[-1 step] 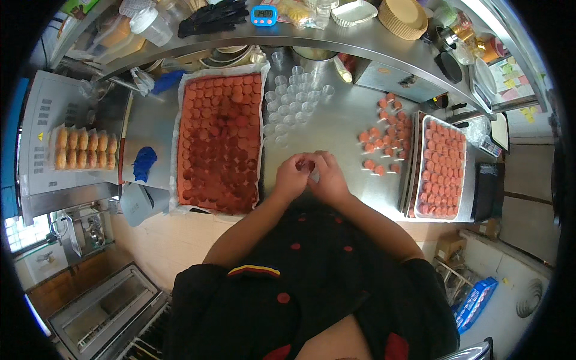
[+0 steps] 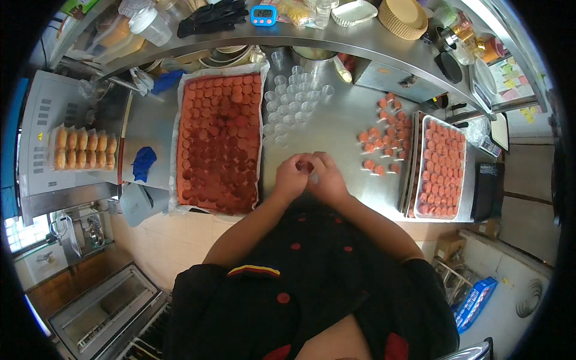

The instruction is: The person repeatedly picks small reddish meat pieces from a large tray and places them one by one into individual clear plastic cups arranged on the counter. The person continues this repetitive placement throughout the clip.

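My left hand (image 2: 291, 179) and my right hand (image 2: 327, 181) meet over the steel counter, close to my body. Their fingers are closed round a small clear plastic cup (image 2: 314, 176), mostly hidden by them; something dark red shows at the fingertips. To the left lies a large red sheet cake (image 2: 221, 138) on white paper, cut all over into rounds. Beyond my hands stand several clear plastic cups (image 2: 292, 108). Off to the right, several cups with red cake rounds (image 2: 384, 135) stand in loose groups.
A tray (image 2: 420, 211) crowded with red-topped cups sits at the counter's right end. Above the far side runs a steel shelf (image 2: 336, 37) with a blue timer (image 2: 264, 15) and paper cases (image 2: 403, 19). A blue cloth (image 2: 144, 163) lies left of the cake; packed buns (image 2: 84, 150) are farther left.
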Motion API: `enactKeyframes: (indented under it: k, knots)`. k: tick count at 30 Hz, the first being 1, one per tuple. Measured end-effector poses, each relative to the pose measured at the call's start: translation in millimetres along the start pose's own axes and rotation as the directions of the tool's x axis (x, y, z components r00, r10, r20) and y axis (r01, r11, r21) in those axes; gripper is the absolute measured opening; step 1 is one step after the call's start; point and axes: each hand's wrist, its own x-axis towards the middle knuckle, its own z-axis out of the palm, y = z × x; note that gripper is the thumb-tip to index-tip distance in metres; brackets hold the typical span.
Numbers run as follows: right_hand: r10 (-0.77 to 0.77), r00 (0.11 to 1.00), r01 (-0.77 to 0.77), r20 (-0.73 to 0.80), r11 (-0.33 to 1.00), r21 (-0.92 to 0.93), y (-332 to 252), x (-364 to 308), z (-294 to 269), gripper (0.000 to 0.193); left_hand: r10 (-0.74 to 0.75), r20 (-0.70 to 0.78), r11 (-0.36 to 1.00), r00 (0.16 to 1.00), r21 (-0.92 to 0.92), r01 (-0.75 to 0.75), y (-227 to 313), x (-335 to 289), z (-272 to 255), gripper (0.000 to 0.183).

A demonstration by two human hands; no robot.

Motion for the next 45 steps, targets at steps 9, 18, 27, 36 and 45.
enactKeyframes:
  k: [9,18,27,36,45]
  knots:
    - [0.355,0.925,-0.268,0.137,0.863,-0.429,110,-17,-3,0.05,0.103,-0.027,0.991,0.994,0.083,-0.101,-31,6,-1,0.03]
    - [0.327,0.942,-0.23,0.077,0.795,-0.562,204,40,-50,0.063,-0.275,-0.164,0.944,0.947,0.143,0.298,-93,4,-84,0.027]
    - [0.357,0.926,-0.237,0.119,0.799,-0.553,237,203,-13,0.056,-0.086,-0.502,0.911,0.86,0.311,0.272,-91,85,-167,0.03]
    - [-0.021,0.998,0.036,0.064,0.971,-0.238,238,116,-3,0.016,0.155,-0.131,0.517,0.979,0.855,0.033,-102,170,-155,0.052]
    - [0.381,0.921,-0.383,0.079,0.85,0.363,109,19,-1,0.05,0.211,-0.231,0.682,0.95,0.731,0.027,-99,136,-171,0.029]
